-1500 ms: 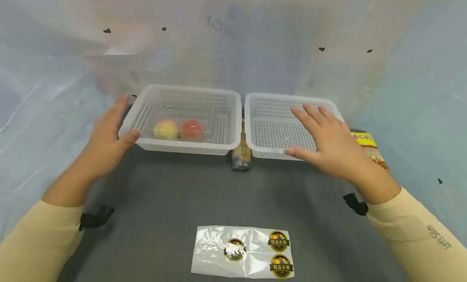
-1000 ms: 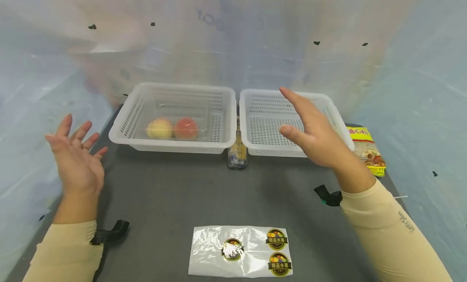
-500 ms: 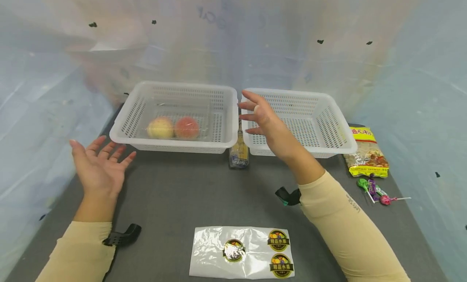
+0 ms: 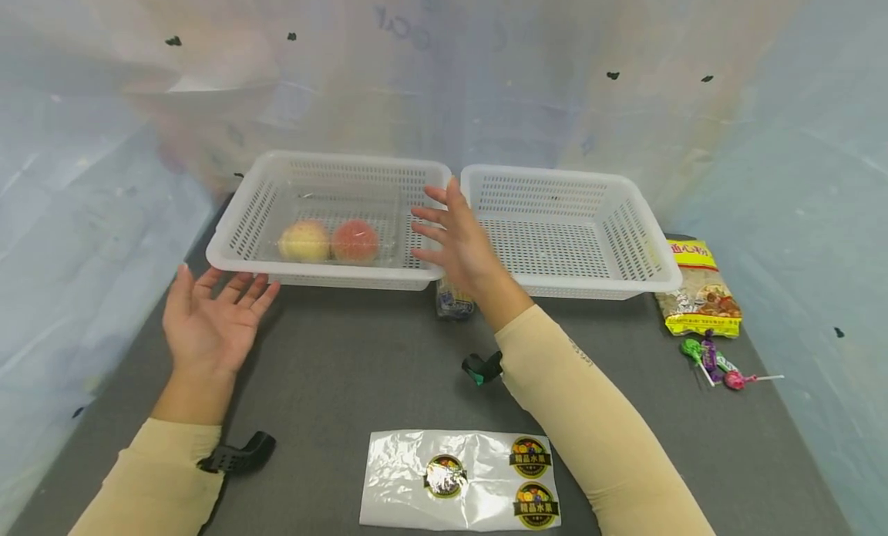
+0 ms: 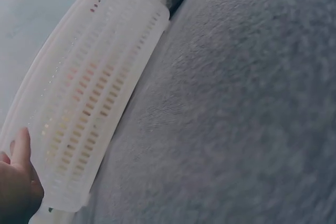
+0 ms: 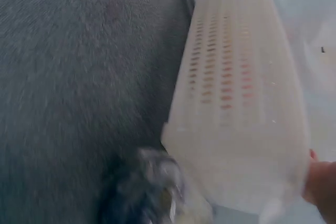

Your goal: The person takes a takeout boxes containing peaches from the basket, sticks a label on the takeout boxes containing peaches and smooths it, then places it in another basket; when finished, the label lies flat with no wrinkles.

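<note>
In the head view, a white slotted plastic basket (image 4: 333, 273) holds a clear plastic box (image 4: 347, 200) with a yellowish round fruit (image 4: 305, 241) and a red round fruit (image 4: 356, 241). My left hand (image 4: 211, 320), palm up with fingers extended, is at the basket's front left corner; whether it touches is unclear. My right hand (image 4: 461, 243) reaches over the basket's right end, fingers spread and thumb up, gripping nothing. In the left wrist view the left hand (image 5: 20, 182) is beside the basket wall (image 5: 89, 103). The right hand (image 6: 321, 182) appears at the basket's edge in the right wrist view.
A second white basket (image 4: 576, 284) stands at the right. A clear-wrapped pack (image 4: 454, 303) lies between the baskets. Farther right are a yellow-and-clear food bag (image 4: 701, 289) and several lollipops (image 4: 711, 359). A white sticker sheet (image 4: 402, 482) with round fruit labels lies in front.
My right hand has swung left from the right basket to the left basket's right end. My left hand left the basket's left end, turned palm up, and came back toward its front corner.
</note>
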`<state>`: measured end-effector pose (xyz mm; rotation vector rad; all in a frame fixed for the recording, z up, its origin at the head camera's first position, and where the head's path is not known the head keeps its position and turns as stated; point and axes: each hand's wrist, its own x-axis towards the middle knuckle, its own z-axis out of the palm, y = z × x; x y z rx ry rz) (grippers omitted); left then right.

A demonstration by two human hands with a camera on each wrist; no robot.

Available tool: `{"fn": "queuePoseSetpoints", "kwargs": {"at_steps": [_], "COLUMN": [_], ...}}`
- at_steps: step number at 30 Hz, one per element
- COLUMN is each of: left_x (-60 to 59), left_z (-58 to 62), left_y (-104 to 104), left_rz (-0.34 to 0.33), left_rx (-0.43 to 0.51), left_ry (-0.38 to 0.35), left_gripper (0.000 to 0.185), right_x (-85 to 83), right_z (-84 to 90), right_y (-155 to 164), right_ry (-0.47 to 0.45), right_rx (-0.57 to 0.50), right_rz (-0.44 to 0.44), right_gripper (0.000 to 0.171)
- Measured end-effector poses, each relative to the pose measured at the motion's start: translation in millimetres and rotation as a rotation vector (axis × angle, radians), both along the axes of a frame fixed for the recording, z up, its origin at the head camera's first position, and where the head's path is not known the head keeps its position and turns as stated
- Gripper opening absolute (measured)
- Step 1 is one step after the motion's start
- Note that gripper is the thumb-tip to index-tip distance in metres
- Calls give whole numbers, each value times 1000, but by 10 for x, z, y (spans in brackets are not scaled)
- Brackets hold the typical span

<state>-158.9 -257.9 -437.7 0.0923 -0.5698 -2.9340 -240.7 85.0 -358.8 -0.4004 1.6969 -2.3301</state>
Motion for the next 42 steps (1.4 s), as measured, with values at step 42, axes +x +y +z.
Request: {"fn": "queuePoseSetpoints", "kwargs": {"at_steps": [42], "left_x": [-183], "left_z": [16], "left_y": [182], "left_rz": [170], "left_rx": [-31], "left_ry": [-121], "left_gripper": [53], "right_x": [-588], "right_z": [-168], "right_y": [-585], "right_ry": [-375], "right_rx": [489], "right_rz": [-48], "right_gripper": [73]}}
